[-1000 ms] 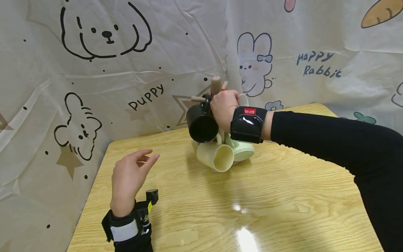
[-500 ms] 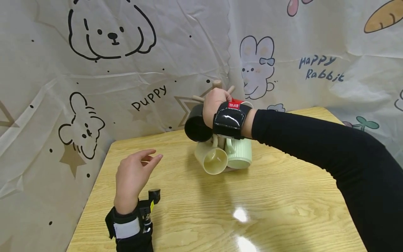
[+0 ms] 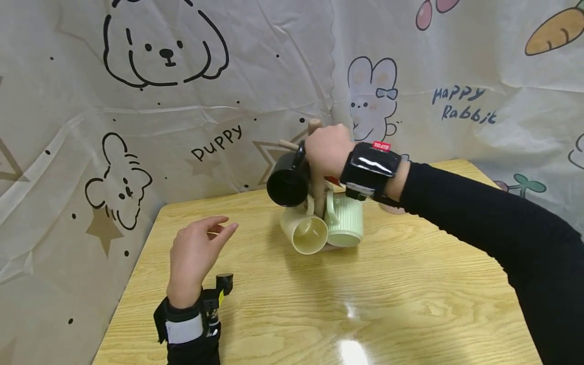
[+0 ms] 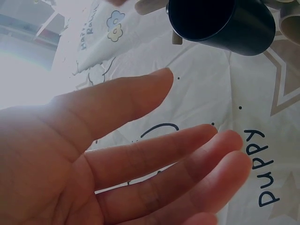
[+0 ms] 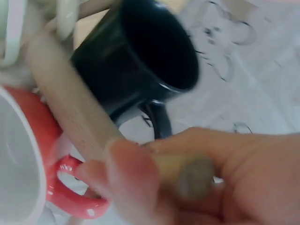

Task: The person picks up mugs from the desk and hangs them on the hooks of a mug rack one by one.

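My right hand [image 3: 330, 149] grips the upper post of a wooden mug tree [image 3: 318, 195], whose top [image 5: 197, 178] pokes out past the fingers. A black mug [image 3: 288, 180] hangs to the left, mouth tilted forward. Lower down hang a cream mug [image 3: 304, 230] and a ribbed pale green mug [image 3: 345, 221]. Behind the hand and wristband a red mug [image 5: 35, 112], white inside, is mostly hidden in the head view; its handle is right by my fingertips in the right wrist view. My left hand [image 3: 193, 253] hovers at the left with loosely bent fingers, holding nothing.
The mug tree stands toward the back of a wood-grain table [image 3: 401, 294]. A cartoon-printed cloth [image 3: 264, 61] hangs behind and along the left side. A bare peg [image 3: 288, 145] sticks out near the black mug.
The mug tree has turned slightly: the pale green mug now hangs more upright and the cream mug sits farther left. My right hand went left, then back right. The left hand hardly moved.
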Motion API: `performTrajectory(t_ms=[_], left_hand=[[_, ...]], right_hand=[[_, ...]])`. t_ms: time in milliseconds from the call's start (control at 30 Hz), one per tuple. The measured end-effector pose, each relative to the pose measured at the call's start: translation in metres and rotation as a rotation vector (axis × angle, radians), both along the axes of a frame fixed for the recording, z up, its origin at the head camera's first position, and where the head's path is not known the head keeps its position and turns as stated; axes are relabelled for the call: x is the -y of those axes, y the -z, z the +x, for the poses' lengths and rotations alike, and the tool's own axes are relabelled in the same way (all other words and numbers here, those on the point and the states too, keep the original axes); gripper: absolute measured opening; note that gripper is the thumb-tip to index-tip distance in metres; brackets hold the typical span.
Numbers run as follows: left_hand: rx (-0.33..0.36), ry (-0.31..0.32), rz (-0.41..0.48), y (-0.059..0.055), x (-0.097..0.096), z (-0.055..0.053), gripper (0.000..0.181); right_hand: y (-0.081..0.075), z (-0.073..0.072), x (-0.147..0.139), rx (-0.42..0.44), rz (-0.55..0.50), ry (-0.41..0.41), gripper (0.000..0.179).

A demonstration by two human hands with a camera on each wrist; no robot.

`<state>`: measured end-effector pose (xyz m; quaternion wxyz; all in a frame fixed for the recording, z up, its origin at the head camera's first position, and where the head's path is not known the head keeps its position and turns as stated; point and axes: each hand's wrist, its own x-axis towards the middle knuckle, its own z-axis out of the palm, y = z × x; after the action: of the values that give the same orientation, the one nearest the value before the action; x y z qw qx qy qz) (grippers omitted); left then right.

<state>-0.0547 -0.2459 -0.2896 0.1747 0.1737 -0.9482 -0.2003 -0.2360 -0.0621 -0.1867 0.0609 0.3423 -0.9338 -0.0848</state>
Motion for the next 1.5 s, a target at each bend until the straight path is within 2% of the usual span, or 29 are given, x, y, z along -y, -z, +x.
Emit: performTrajectory(t_ms=[67, 200, 267, 367, 467, 567, 700, 800, 900, 933, 1067, 1167, 1267, 1500], left_hand=[[0.004, 0.003, -0.003, 0.0, 0.0, 0.0, 0.041], [0.006, 0.009, -0.007, 0.0, -0.001, -0.001, 0.04], [0.005, 0.011, -0.007, 0.0, -0.001, -0.001, 0.04], [-0.002, 0.009, -0.009, 0.0, -0.001, -0.001, 0.039], [-0.005, 0.01, -0.009, 0.001, 0.0, 0.0, 0.039], [0.003, 0.017, -0.015, 0.001, 0.0, 0.0, 0.04], [0.02, 0.023, -0.022, 0.001, 0.0, -0.001, 0.041], [0.031, 0.027, -0.023, 0.001, 0.0, 0.0, 0.041], [0.037, 0.032, -0.02, 0.001, 0.0, 0.0, 0.041], [0.038, 0.033, -0.02, 0.001, 0.0, 0.0, 0.041], [0.045, 0.03, -0.02, 0.001, 0.0, 0.002, 0.041], [0.053, 0.027, -0.026, 0.001, 0.001, 0.003, 0.042], [0.059, 0.029, -0.031, 0.0, 0.001, 0.002, 0.042], [0.061, 0.027, -0.031, 0.001, 0.002, 0.002, 0.042]], right_hand=[[-0.008, 0.005, -0.018, 0.06, -0.063, -0.025, 0.029], [-0.009, -0.001, -0.051, 0.106, -0.291, -0.041, 0.047], [-0.002, -0.011, -0.068, 0.086, -0.414, -0.1, 0.049], [0.017, -0.028, -0.094, 0.074, -0.58, -0.187, 0.041], [0.04, -0.048, -0.119, 0.123, -0.679, -0.202, 0.028], [0.063, -0.072, -0.146, 0.234, -0.672, -0.165, 0.026], [0.087, -0.1, -0.175, 0.378, -0.577, -0.14, 0.047], [0.106, -0.118, -0.191, 0.426, -0.508, -0.095, 0.065], [0.129, -0.136, -0.207, 0.474, -0.435, 0.0, 0.075], [0.137, -0.141, -0.211, 0.491, -0.409, 0.03, 0.074], [0.173, -0.157, -0.225, 0.531, -0.366, 0.08, 0.045], [0.194, -0.16, -0.229, 0.505, -0.442, 0.086, 0.028], [0.206, -0.157, -0.231, 0.472, -0.551, 0.099, 0.033], [0.226, -0.152, -0.235, 0.489, -0.758, 0.147, 0.046]])
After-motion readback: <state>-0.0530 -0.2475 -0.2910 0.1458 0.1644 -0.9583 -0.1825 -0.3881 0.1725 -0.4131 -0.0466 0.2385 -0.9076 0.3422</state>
